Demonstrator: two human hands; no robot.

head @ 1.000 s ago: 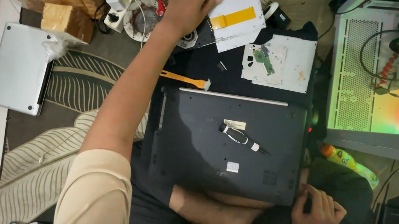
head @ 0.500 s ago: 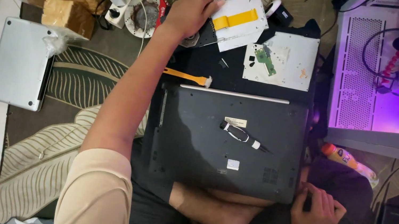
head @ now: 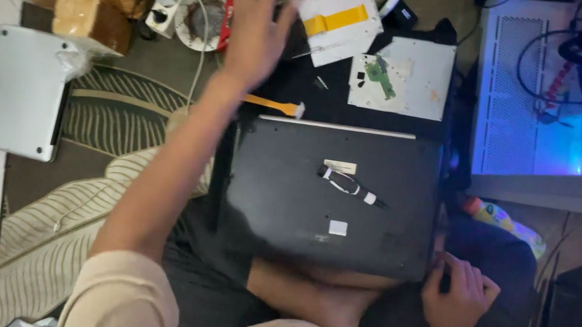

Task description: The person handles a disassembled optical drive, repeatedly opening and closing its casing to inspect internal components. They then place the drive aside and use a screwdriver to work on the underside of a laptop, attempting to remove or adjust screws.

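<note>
Left hand [head: 260, 20] hovers blurred with fingers spread, holding nothing, above the matte black laptop [head: 333, 194], whose corner the right hand [head: 460, 294] grips.

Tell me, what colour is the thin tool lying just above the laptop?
Orange, with a pale tip. The tool shows in the head view, beside the left hand's wrist.

head cam | looks straight down | close above lap and laptop [head: 334, 190] | single view

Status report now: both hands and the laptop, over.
Left hand open, raised over the clutter, holding nothing. Right hand at corner of black laptop. Small tool lies on laptop.
</note>
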